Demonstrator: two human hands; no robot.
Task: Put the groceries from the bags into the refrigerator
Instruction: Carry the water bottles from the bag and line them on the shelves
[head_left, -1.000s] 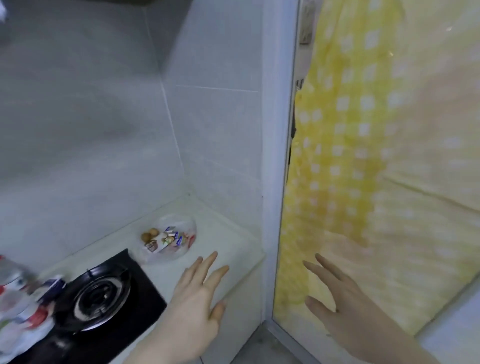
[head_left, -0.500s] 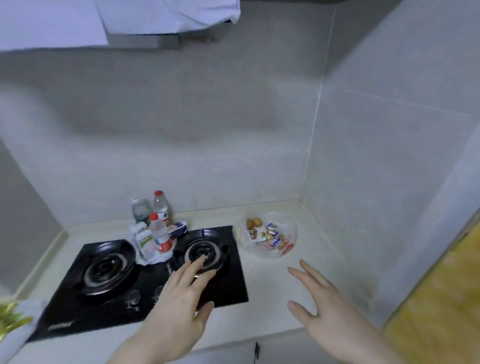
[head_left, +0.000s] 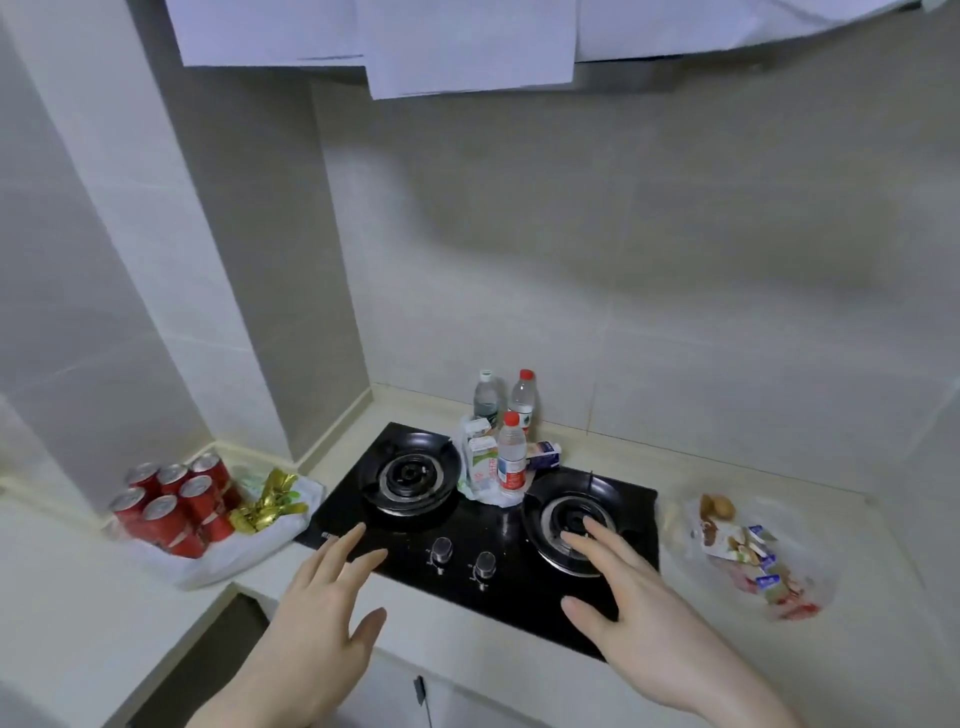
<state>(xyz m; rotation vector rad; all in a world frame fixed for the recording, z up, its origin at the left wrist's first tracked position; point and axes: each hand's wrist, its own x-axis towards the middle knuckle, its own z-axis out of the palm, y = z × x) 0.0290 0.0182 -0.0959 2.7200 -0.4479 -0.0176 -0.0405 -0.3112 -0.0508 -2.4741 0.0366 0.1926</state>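
Groceries lie on the counter in three bags. On the left, a white bag (head_left: 228, 551) holds several red soda cans (head_left: 174, 506) and a gold-wrapped packet (head_left: 267, 501). Between the burners, a clear bag holds water bottles (head_left: 511, 460) and milk cartons (head_left: 480, 460). At the right, a clear bag of snacks (head_left: 748, 556) holds small packets and brown round items. My left hand (head_left: 327, 623) hovers over the stove's front edge, fingers straight, holding nothing. Over the right burner, my right hand (head_left: 639, 613) is likewise spread and empty. The refrigerator is out of view.
A black two-burner gas stove (head_left: 415, 545) with two knobs fills the middle of the pale counter (head_left: 675, 691). Tiled walls close in at the back and left. White paper sheets (head_left: 467, 47) hang from the hood overhead. A cabinet door lies below the counter.
My view has swung left from the yellow checked curtain to the stove, bringing the soda cans into view. Both hands stay spread and empty, now over the stove.
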